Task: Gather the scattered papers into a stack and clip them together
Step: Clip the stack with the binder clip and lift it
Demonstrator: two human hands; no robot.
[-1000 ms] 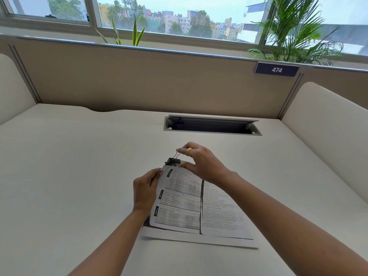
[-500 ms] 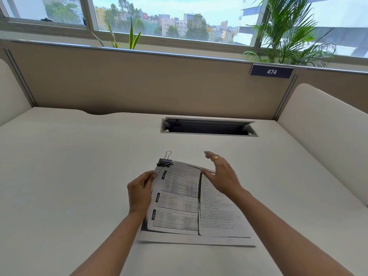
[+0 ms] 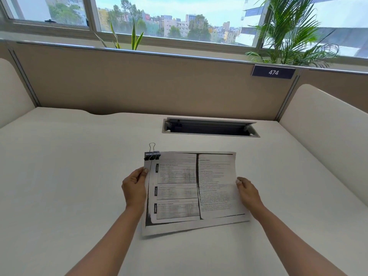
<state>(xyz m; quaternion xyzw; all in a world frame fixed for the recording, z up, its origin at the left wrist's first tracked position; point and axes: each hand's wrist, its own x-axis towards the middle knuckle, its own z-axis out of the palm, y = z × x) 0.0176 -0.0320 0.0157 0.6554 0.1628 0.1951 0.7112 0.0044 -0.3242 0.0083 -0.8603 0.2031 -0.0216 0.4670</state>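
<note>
On a white counter point(image 3: 59, 176), the papers point(image 3: 191, 188) sit front and middle, a clip point(image 3: 152, 155) on their far left corner. The left hand point(image 3: 135, 186) pinches the left edge; the right hand point(image 3: 248, 193) grips the right. Behind: cable slot point(image 3: 211, 129), tan partition point(image 3: 139, 82), window point(image 3: 179, 16), plants point(image 3: 294, 32).

Office cubicle; numbered partition point(image 3: 273, 72)

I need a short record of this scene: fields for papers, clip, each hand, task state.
papers: one stack, print facing up
clip: black binder clip on the stack's far left corner
left hand: grips the left edge, thumb on top
right hand: holds the right edge
task state: papers gathered and clipped
</note>
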